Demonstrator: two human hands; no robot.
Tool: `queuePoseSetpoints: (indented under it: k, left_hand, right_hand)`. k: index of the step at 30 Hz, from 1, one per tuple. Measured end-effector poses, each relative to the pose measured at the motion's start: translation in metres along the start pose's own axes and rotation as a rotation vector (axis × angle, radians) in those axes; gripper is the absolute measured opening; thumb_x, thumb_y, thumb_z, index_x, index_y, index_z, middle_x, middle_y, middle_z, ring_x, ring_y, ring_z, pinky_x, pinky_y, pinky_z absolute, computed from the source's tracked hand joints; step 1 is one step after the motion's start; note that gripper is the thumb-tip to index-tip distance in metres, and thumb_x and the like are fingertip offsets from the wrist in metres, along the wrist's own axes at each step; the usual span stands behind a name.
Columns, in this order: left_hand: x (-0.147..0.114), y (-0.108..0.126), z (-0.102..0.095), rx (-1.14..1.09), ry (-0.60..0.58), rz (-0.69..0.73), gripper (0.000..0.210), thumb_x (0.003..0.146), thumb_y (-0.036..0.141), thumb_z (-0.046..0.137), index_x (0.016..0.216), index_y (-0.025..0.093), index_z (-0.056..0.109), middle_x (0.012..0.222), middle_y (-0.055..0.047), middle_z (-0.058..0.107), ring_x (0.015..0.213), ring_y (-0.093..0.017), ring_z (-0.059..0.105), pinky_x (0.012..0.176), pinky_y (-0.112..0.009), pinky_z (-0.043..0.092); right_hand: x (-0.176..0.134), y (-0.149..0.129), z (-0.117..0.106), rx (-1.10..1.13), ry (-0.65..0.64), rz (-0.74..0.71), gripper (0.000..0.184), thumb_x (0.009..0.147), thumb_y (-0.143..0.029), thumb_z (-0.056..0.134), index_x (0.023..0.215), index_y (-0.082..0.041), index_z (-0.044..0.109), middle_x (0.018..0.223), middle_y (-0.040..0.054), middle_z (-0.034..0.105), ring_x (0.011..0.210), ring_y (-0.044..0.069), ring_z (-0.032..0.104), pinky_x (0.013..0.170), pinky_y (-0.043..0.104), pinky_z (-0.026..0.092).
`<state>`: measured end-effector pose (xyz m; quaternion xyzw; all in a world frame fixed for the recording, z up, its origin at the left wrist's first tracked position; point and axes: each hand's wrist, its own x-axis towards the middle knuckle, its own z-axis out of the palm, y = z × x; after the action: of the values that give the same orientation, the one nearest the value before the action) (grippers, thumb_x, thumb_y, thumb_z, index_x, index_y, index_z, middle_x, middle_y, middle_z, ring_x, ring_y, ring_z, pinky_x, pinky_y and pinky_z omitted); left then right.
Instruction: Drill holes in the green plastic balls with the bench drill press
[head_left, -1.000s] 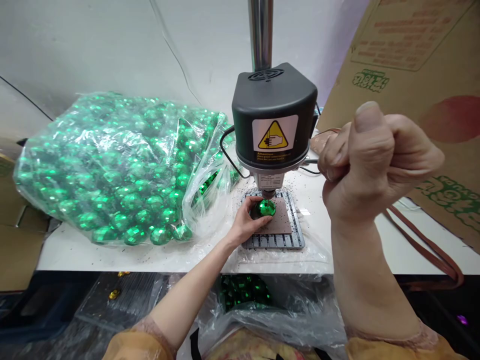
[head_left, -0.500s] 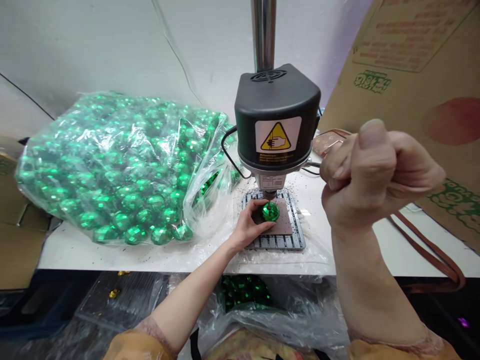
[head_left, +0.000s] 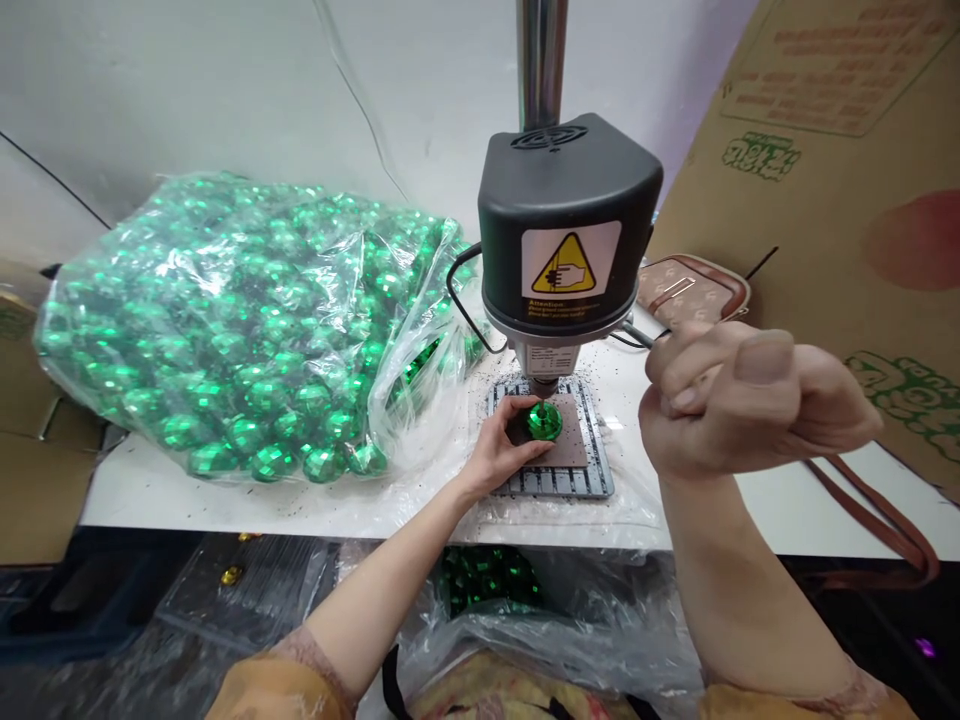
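Under the bit of a black bench drill press (head_left: 566,220), a shiny green faceted ball (head_left: 544,421) sits on a small board (head_left: 576,450) over the slotted metal base (head_left: 600,478). My left hand (head_left: 499,450) pinches the ball from its left side, thumb in front and fingers behind. The drill bit reaches the top of the ball; its depth inside is hidden. My right hand (head_left: 750,395) is closed in a fist round the end of the drill press lever (head_left: 637,335), right of the motor housing. Most of the grip is covered by my fingers.
A clear plastic bag (head_left: 225,330) full of green balls fills the table's left. A patterned handbag (head_left: 686,285) and a large cardboard box (head_left: 832,200) stand at the right. Dark shavings dot the white table (head_left: 285,505). More green balls (head_left: 491,580) lie in plastic below the edge.
My right hand has moved down a little with the lever, uncovering more of the handbag. My left hand stays on the ball. The camera view has shifted slightly.
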<state>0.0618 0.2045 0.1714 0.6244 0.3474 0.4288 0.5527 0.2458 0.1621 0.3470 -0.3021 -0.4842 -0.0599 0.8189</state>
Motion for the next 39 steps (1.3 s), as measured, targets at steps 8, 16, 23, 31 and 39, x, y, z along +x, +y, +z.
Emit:
queuePoseSetpoints:
  k: [8,16,23,31,39]
  left_hand:
    - [0.0,-0.004,-0.002,0.024,-0.021,0.017,0.074,0.079,0.053,0.114,0.136,0.024,0.077,0.14,-0.015,0.086,0.144,-0.04,0.077,0.135,-0.061,0.053]
    - [0.0,-0.006,-0.001,0.032,-0.018,0.031,0.073,0.079,0.056,0.114,0.134,0.025,0.077,0.135,-0.013,0.087,0.138,-0.039,0.079,0.132,-0.06,0.055]
    - [0.001,-0.005,-0.001,0.043,-0.005,0.03,0.072,0.077,0.055,0.114,0.132,0.025,0.077,0.131,-0.012,0.087,0.132,-0.037,0.081,0.126,-0.056,0.059]
    - [0.001,0.004,0.0,0.047,-0.008,0.026,0.07,0.075,0.05,0.114,0.129,0.024,0.078,0.129,-0.012,0.087,0.126,-0.035,0.081,0.117,-0.052,0.063]
    - [-0.027,0.011,0.009,0.367,0.223,0.233,0.051,0.088,0.044,0.103,0.124,0.025,0.071,0.123,-0.009,0.082,0.118,-0.032,0.082,0.103,-0.048,0.067]
  right_hand:
    - [-0.008,0.014,-0.008,0.123,-0.013,-0.253,0.047,0.106,-0.02,0.067,0.074,-0.022,0.034,0.058,-0.0085,0.034,0.044,0.007,0.029,0.045,0.032,0.024]
    - [-0.006,0.013,-0.011,0.139,-0.115,-0.354,0.041,0.107,-0.01,0.063,0.078,-0.023,0.036,0.065,-0.0077,0.039,0.05,0.005,0.034,0.048,0.029,0.026]
    - [-0.009,0.017,-0.015,0.182,-0.171,-0.392,0.04,0.106,-0.009,0.061,0.078,-0.023,0.035,0.064,-0.0079,0.036,0.046,0.004,0.035,0.046,0.029,0.025]
    - [-0.015,0.009,-0.013,0.116,-0.112,-0.306,0.053,0.104,-0.007,0.063,0.072,-0.021,0.023,0.056,-0.0077,0.034,0.044,0.004,0.033,0.045,0.029,0.025]
    - [0.028,-0.018,0.012,-0.01,-0.039,0.068,0.056,0.115,-0.03,0.067,0.063,-0.019,0.046,0.057,-0.0069,0.035,0.049,0.003,0.04,0.055,0.03,0.037]
